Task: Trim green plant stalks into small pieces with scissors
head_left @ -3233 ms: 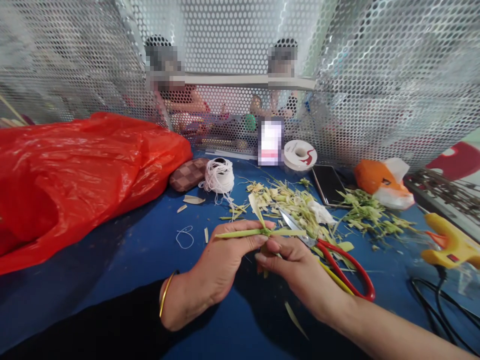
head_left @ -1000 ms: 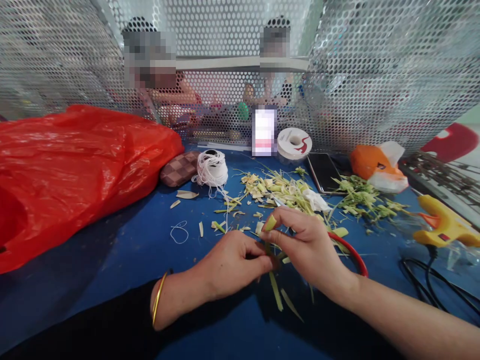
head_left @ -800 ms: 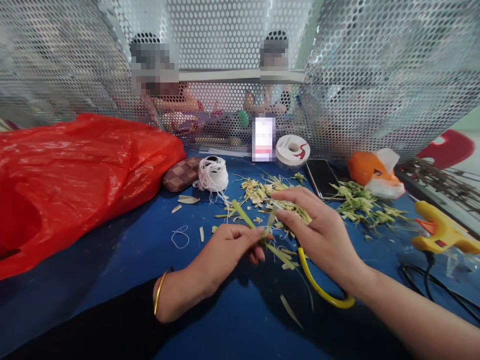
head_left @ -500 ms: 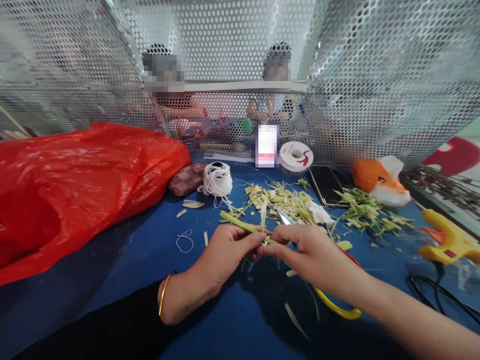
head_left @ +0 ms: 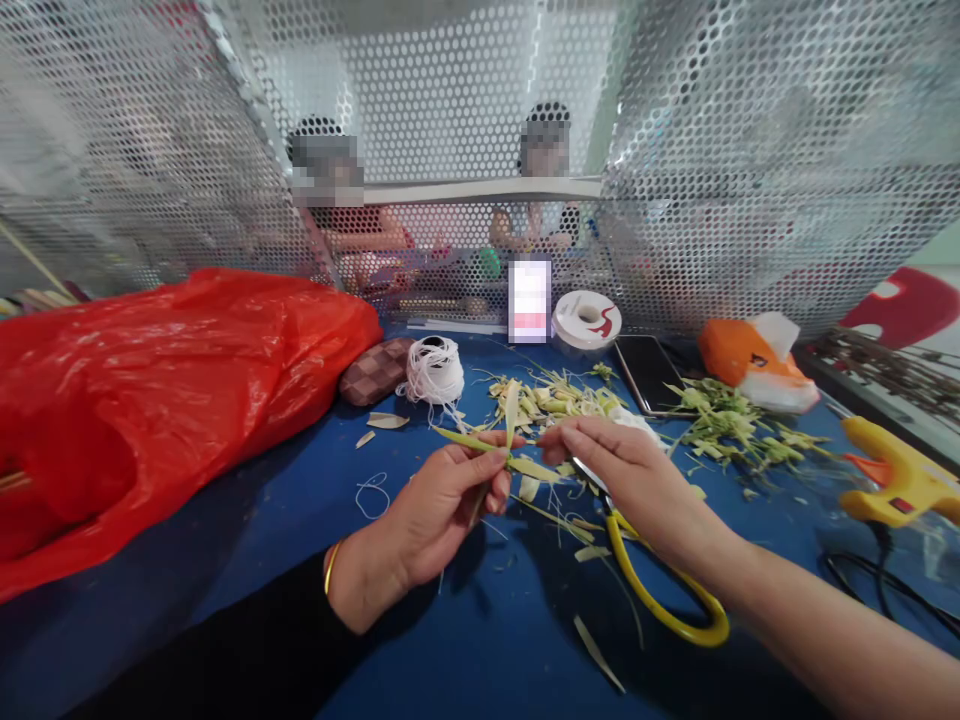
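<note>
Thin green leaf strips point(head_left: 529, 468), crossed over each other, are pinched between the thumb and fingers of my left hand point(head_left: 457, 492). One pale strip stands up from the crossing and others stick out sideways. Just to the right, my right hand point(head_left: 611, 465) has its fingers drawn together, with the fingertips a little apart from the crossing. Whatever may be between them is too small to make out. Below the right hand and forearm lie scissors with yellow handles point(head_left: 628, 572), partly covered by them.
Leaf scraps point(head_left: 555, 400) are heaped behind my hands. Around them are white string point(head_left: 435, 372), a ribbon spool point(head_left: 586, 320), a dark phone point(head_left: 649, 372), an orange tissue pack point(head_left: 757, 360), a yellow glue gun point(head_left: 892, 475) and a red plastic bag point(head_left: 225, 370). Two people sit behind the perforated screen point(head_left: 457, 90).
My right hand has let go of the strips' crossing and moved slightly up and right. My left hand still holds the strips, now showing a spread cross. More of the scissors shows.
</note>
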The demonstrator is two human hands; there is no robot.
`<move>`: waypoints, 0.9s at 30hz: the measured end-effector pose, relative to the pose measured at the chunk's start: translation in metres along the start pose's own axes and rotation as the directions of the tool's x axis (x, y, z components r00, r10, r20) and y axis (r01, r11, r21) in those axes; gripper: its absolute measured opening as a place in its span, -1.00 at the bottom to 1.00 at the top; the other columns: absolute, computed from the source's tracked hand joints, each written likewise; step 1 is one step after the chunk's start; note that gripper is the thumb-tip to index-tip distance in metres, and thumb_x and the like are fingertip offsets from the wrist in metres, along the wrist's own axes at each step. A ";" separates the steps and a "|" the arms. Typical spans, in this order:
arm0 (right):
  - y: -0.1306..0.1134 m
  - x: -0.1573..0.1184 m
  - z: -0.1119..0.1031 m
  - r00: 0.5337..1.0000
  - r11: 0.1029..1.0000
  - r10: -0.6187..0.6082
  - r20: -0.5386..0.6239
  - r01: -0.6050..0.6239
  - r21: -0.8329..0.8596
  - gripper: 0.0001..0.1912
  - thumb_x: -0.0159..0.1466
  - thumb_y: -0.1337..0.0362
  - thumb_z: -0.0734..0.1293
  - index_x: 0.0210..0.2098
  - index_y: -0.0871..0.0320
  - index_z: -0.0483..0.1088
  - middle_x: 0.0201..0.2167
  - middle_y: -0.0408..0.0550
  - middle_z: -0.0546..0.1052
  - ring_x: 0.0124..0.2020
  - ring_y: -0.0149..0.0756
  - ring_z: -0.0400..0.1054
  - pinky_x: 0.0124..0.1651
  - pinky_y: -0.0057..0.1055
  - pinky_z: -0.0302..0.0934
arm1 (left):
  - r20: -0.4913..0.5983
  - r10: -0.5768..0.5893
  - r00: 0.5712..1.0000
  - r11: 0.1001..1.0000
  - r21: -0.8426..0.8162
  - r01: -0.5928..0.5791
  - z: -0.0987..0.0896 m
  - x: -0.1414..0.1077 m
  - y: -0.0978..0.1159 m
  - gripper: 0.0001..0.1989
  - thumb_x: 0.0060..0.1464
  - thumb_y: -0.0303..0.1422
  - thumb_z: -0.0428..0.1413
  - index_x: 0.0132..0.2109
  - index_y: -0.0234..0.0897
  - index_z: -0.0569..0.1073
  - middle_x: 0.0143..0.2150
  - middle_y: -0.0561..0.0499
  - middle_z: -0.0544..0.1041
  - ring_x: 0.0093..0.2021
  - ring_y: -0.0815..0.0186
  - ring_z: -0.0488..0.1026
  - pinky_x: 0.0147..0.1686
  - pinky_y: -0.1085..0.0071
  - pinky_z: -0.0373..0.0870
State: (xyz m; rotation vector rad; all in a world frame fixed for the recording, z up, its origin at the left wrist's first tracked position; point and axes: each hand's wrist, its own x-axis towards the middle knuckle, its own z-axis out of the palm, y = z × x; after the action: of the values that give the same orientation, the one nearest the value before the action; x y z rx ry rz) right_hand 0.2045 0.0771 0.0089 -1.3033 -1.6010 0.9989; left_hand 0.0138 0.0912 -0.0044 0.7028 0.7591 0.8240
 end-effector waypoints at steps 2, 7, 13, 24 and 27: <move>-0.002 0.000 0.001 0.999 0.998 0.028 0.030 -0.029 0.050 -0.80 0.24 0.18 0.28 -0.33 0.13 0.49 -0.34 -0.05 0.59 -0.24 -0.22 0.46 -0.13 -0.30 0.30 | 0.033 -0.026 0.999 0.995 -0.094 0.029 0.001 0.000 0.000 -0.73 -0.11 -0.36 0.34 -0.24 -0.29 0.47 -0.63 0.16 0.37 -0.62 0.51 0.24 -0.51 0.54 0.22; -0.007 -0.011 0.014 0.987 0.989 0.054 0.149 -0.073 0.131 -0.89 0.16 0.24 0.37 -0.35 0.15 0.48 -0.41 -0.09 0.59 -0.35 -0.27 0.46 -0.22 -0.34 0.31 | 0.068 -0.066 0.996 0.993 -0.093 0.072 0.006 -0.003 -0.005 -0.71 -0.12 -0.33 0.35 -0.28 -0.28 0.41 -0.66 0.19 0.34 -0.63 0.51 0.22 -0.50 0.51 0.25; -0.004 -0.017 0.017 0.977 0.955 -0.207 0.046 0.212 -0.208 -0.85 0.24 0.34 0.31 -0.46 0.11 0.44 -0.50 -0.14 0.55 -0.43 -0.31 0.39 -0.30 -0.36 0.21 | 0.019 -0.024 1.000 0.993 0.114 0.022 0.011 -0.010 -0.004 -0.64 -0.11 -0.15 0.31 -0.29 -0.29 0.41 -0.58 0.14 0.41 -0.56 0.45 0.33 -0.46 0.49 0.26; 0.000 -0.021 0.018 0.924 0.856 -0.379 0.050 0.371 -0.359 -0.91 0.27 0.39 0.28 -0.31 0.12 0.42 -0.39 -0.10 0.57 -0.35 -0.26 0.43 -0.23 -0.30 0.21 | -0.069 0.028 0.997 0.951 0.311 -0.005 0.010 -0.010 0.000 -0.76 -0.19 -0.36 0.35 -0.44 -0.32 0.43 -0.54 0.12 0.46 -0.51 0.44 0.43 -0.42 0.51 0.29; -0.004 -0.020 0.016 0.956 0.920 -0.292 -0.004 0.280 -0.276 -0.91 0.24 0.38 0.30 -0.36 0.10 0.44 -0.42 -0.12 0.57 -0.37 -0.28 0.43 -0.27 -0.33 0.23 | -0.108 0.033 0.994 0.958 0.288 -0.001 0.010 -0.010 0.001 -0.77 -0.22 -0.39 0.36 -0.43 -0.33 0.46 -0.54 0.09 0.51 -0.52 0.41 0.47 -0.44 0.52 0.32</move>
State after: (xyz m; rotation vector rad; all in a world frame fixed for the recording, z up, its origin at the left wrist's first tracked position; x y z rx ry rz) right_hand 0.1910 0.0559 0.0048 -1.2112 -1.8789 0.5798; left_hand 0.0168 0.0808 0.0053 0.9298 0.9879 0.7808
